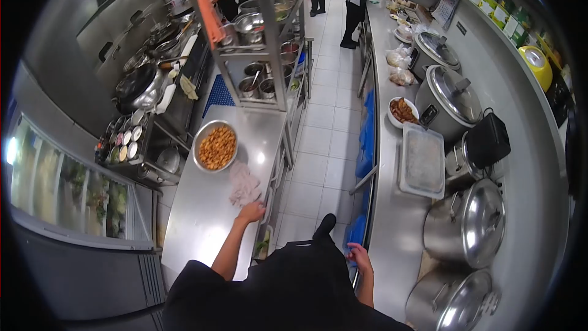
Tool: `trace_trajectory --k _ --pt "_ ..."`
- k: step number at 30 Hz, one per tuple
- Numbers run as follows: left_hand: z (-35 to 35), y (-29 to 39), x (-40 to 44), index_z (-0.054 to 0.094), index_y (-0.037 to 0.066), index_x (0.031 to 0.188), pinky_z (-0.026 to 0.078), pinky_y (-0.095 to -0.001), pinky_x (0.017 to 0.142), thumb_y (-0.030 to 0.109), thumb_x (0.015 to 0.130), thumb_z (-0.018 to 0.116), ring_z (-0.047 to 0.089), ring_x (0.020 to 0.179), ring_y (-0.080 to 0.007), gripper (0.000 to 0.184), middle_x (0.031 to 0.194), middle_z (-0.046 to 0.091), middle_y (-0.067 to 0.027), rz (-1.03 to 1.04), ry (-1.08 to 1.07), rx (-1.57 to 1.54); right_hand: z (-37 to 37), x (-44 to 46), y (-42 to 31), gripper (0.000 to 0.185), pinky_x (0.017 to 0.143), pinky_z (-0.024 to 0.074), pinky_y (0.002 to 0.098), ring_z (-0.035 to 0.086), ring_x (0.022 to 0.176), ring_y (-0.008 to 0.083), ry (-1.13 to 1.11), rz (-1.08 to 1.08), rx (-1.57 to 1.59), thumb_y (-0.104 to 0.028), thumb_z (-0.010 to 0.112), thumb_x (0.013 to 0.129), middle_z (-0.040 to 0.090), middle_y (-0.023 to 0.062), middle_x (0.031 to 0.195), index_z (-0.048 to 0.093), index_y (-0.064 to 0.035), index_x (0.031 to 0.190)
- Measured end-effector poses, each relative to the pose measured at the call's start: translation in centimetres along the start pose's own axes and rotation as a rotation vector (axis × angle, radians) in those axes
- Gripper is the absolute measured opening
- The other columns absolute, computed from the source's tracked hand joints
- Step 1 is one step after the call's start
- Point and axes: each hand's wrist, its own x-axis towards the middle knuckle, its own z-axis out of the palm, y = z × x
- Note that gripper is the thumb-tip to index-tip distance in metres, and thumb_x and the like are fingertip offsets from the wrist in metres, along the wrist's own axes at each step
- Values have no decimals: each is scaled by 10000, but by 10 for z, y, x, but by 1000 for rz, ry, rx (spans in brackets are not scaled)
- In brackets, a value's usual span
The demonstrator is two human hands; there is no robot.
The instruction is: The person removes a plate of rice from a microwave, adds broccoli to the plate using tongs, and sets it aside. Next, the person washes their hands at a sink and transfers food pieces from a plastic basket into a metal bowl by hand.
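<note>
My left hand (252, 211) is over the right edge of the steel worktable, just beside a crumpled pale pink cloth (245, 185). Its fingers are loosely bent and appear to hold nothing; whether they touch the cloth I cannot tell. Behind the cloth stands a metal bowl (197, 152) filled with browned, diced food (217, 147). My right hand (360, 257) hangs low by the front edge of the right-hand counter, its fingers apart and nothing in them.
A tiled aisle (313, 141) runs between the worktable (199, 227) and the right counter (389, 233). That counter carries a lidded plastic container (422, 159), a bowl of brown food (403, 110), rice cookers (452, 95) and steel pots (468, 224). A person (361, 0) stands farther along it.
</note>
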Motion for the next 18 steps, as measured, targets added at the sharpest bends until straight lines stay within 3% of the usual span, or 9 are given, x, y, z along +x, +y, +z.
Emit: trace_trajectory --k 6,10,12,14,18 --pt "42 -32 46 600 37 1176 504 -433 835 420 874 571 635 991 -381 489 1028 664 -236 -66 -174 32 -2 165 -220 327 687 455 241 552 741 100 -247 -261 -215 -9 408 907 602 6 825 591 -54 1174" --pt "68 0 55 586 26 1208 526 -379 783 333 888 613 667 926 -299 444 979 686 -186 -330 -81 -342 13 264 -370 271 773 474 265 574 861 111 -374 -356 -350 -110 442 953 597 15 901 590 -63 1176" --pt "74 31 69 587 36 1217 533 -334 716 288 924 597 657 851 -214 387 935 679 -128 -418 -127 -750 31 305 -437 276 780 476 269 578 864 118 -445 -439 -342 -108 444 949 596 18 904 582 -62 1184" --pt "90 39 100 585 58 1232 519 -282 659 269 959 568 619 803 -136 345 923 652 -69 -447 -130 -780 58 331 -504 281 780 477 273 580 861 122 -493 -483 -300 -103 446 941 597 20 908 579 -62 1185" --pt "65 75 205 586 72 1238 501 -269 699 304 971 553 596 825 -104 355 951 637 -37 -454 -33 -924 102 432 -587 268 782 479 274 577 862 118 -548 -527 -368 -111 459 945 599 23 913 582 -66 1178"
